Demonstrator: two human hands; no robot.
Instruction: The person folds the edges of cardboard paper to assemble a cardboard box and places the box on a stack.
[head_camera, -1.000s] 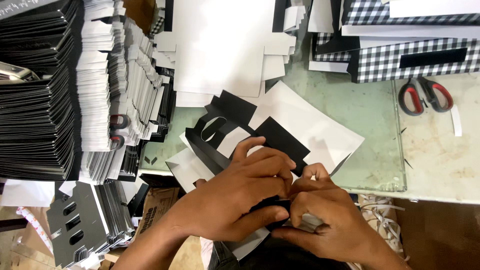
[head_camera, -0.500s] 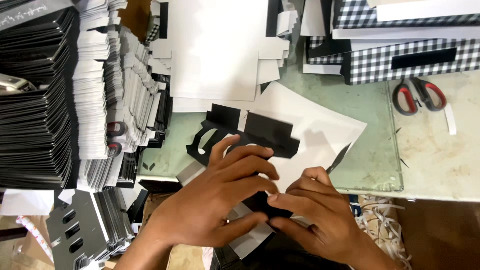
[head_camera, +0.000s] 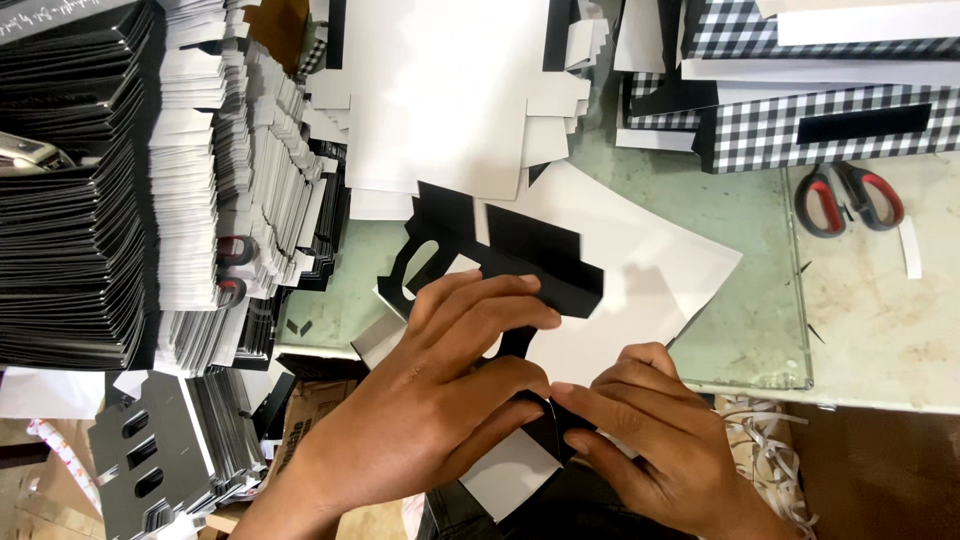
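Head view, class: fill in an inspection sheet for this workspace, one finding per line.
Surface: pale green table under a glass sheet.
Job's things: black die-cut card with a handle cutout, on white sheets.
Clutter: stacks of black and white card blanks; checked boxes; red-handled scissors; paper strips.
Hands: left hand presses the card; right hand pinches its lower edge.
Cables: nothing seen.
Surroundings: brown carton below the table edge.

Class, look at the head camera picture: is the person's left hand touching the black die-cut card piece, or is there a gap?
Touching. The head view shows the left hand lying on the black die-cut card piece, its fingers pressed flat on the card's edge.
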